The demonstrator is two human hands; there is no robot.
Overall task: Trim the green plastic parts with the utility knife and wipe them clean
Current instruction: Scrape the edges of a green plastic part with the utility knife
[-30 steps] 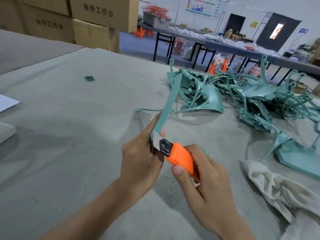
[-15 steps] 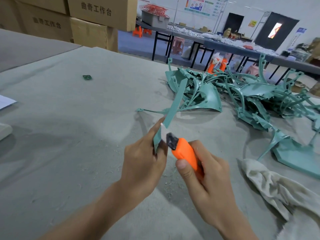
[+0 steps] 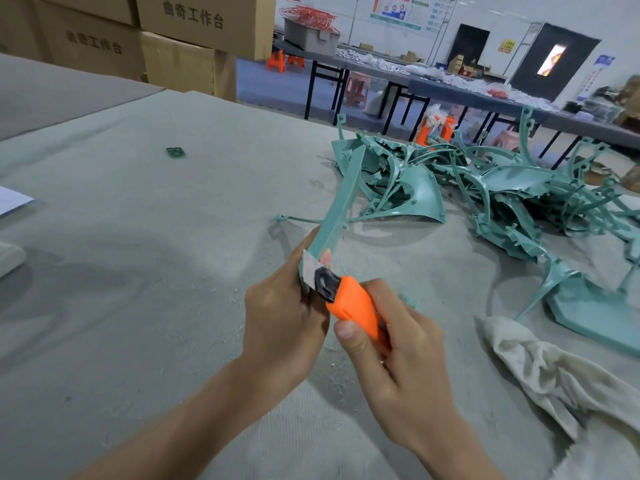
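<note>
My left hand [image 3: 280,317] grips the lower end of a long, narrow green plastic part [image 3: 341,209] that slants up and to the right above the table. In my right hand [image 3: 398,368] I hold an orange utility knife [image 3: 353,306]; its short blade [image 3: 309,270] lies against the part's lower end, right beside my left fingers. A pile of green plastic parts [image 3: 485,188] lies on the table to the right and behind. A crumpled off-white rag [image 3: 540,372] lies at the right, near my right hand.
Grey felt covers the table [image 3: 121,271], dotted with pale shavings. A small green scrap [image 3: 175,152] lies far left of the pile. Stacked cardboard boxes [image 3: 180,36] stand at the back left. A flat green part [image 3: 595,306] rests by the rag. White paper [image 3: 10,200] lies at the left edge.
The knife slid up off the part's lower end half a second ago, and has come back down; its blade again lies against the lower end beside my left fingers.
</note>
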